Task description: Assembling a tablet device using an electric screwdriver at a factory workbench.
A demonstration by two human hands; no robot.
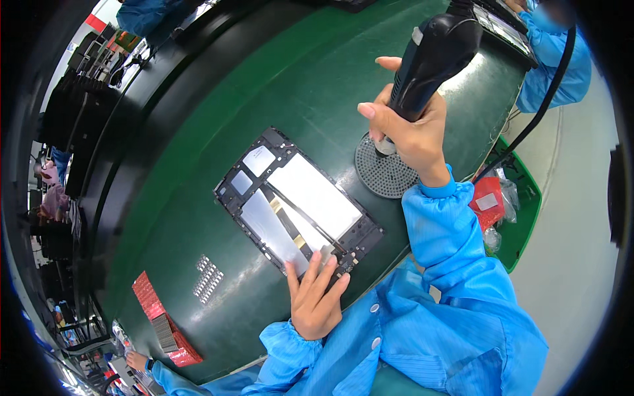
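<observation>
Your right hand [417, 135] grips the black pistol-style tool [436, 59], while your spread left hand [316, 305], nearer, touches the exposed tablet chassis [316, 193] lying left of that grip, long axis running far-left to near-right.

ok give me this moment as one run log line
left hand: on opened flat device, near end | right hand: gripping black handheld tool | right of device: round grey disc | left of device: small silver parts

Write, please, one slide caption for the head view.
Right hand grips a black handheld tool; left hand touches a flat device.
</observation>
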